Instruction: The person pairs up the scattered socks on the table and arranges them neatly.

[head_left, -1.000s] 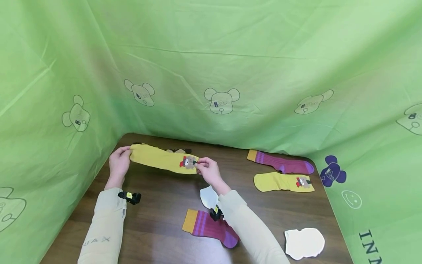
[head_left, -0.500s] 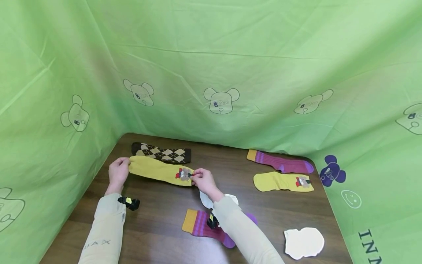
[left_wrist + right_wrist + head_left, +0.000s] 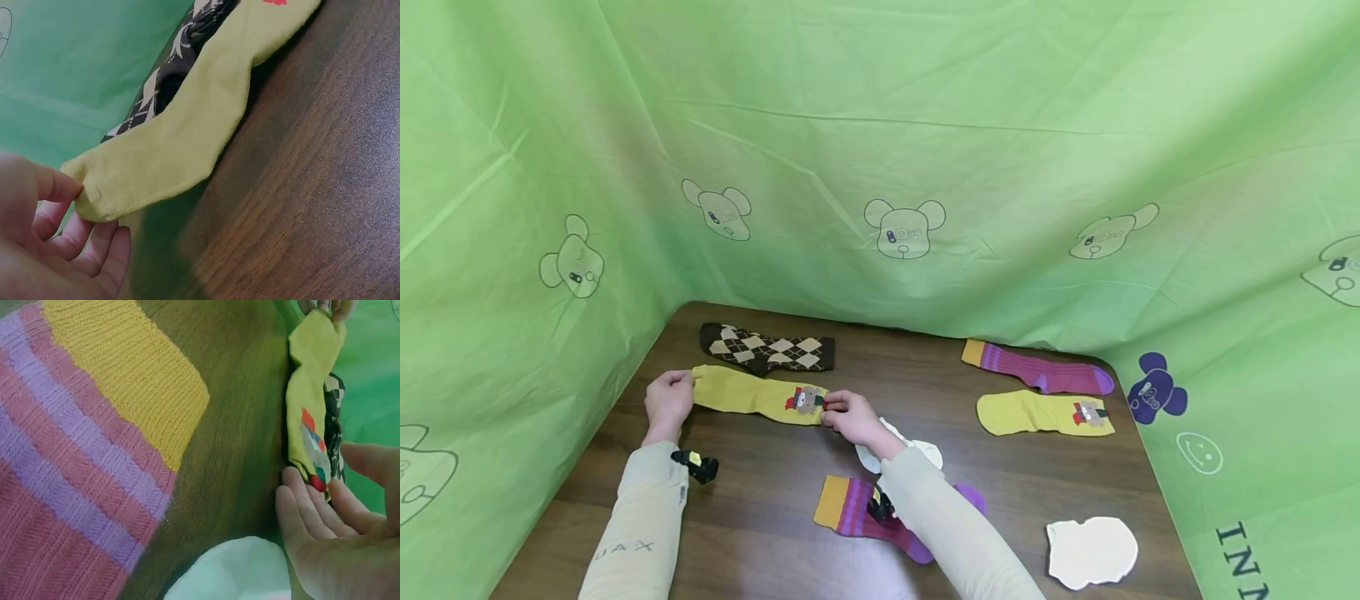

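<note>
Fingers (image 3: pixel 292 515) partly hide the held yellow sock (image 3: pixel 737 390).

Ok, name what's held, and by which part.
A yellow sock, pinched at the toe by the left hand. The right hand touches the cuff; whether it grips is unclear.

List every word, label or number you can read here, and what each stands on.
"INN": green curtain, lower right, cut off by the frame edge.
"AX": left sleeve; the letter before it is unclear.
Bear heads on the curtain: small lettering too blurred to read.
Yellow labels on the wrist cameras: any print too small to read.
</note>
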The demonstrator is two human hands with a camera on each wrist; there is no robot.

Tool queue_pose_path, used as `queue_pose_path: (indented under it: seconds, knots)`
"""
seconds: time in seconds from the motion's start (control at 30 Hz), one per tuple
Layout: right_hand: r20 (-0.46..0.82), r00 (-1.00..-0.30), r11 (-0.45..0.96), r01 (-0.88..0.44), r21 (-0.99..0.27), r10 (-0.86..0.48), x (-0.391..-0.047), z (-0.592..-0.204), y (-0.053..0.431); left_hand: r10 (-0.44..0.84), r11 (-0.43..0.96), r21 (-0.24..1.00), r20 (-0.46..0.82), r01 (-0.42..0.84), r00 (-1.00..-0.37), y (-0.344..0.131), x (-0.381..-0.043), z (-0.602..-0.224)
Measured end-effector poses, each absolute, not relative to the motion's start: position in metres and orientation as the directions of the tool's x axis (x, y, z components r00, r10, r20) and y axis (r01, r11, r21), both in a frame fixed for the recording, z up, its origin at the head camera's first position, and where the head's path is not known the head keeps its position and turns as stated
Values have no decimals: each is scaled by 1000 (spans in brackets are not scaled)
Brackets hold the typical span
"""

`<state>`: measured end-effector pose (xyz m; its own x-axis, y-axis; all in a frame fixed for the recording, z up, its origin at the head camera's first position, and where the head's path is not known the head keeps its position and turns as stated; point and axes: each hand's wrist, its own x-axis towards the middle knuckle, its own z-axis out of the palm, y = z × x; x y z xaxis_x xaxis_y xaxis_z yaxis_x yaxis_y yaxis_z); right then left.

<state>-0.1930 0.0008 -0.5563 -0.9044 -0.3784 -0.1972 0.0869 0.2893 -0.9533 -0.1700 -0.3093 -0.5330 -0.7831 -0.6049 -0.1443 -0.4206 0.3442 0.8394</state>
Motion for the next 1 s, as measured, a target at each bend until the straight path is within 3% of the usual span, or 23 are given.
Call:
queue_pose_path:
  seconds: [0.4,0.7,1.0]
  knots:
    - [-139,-899,452,-71,-889,-415,-193,-553,1,-625,321,844,-151,-429,-765,-313,-173,-540]
    - [-171,-879,439,-48,-897,-446,-191,-548,0,-515,312,839,-245,-446,-822,-312,-165,-546]
    - [-196,-891,443,-7,-896,-410,-190,-547,1,-436,427,779,-267,-459,-859,-310,-169,-544]
